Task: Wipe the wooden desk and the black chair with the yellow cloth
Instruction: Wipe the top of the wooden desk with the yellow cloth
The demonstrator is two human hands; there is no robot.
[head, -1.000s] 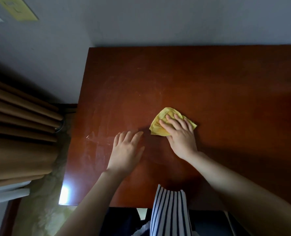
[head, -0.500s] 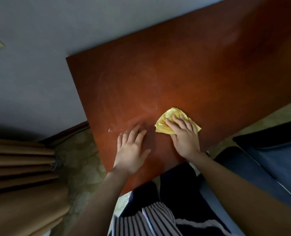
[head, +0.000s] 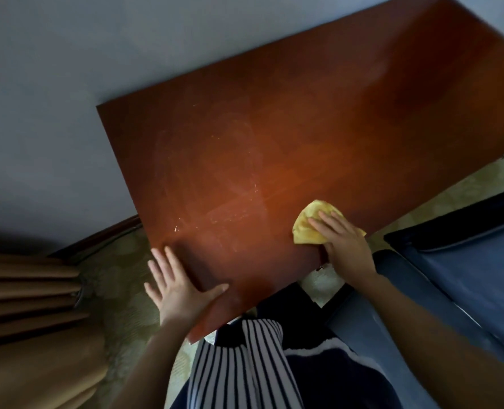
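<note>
Yellow cloth [head: 309,230], one, lies at 4 o'clock on the single desk [head: 303,128] near its front edge, pressed under the right hand [head: 346,249], fingers straight; the left hand [head: 180,287] rests spread flat at 8 o'clock.

I see tan curtains [head: 23,305] well left of the grip, a pale wall [head: 53,128] beyond, striped fabric [head: 239,364] just below it.

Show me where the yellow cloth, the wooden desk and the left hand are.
yellow cloth [head: 305,235], head view, on its uncovered left fold.
wooden desk [head: 274,128], head view, on the bare middle of its top.
left hand [head: 180,290], head view, on its back.
</note>
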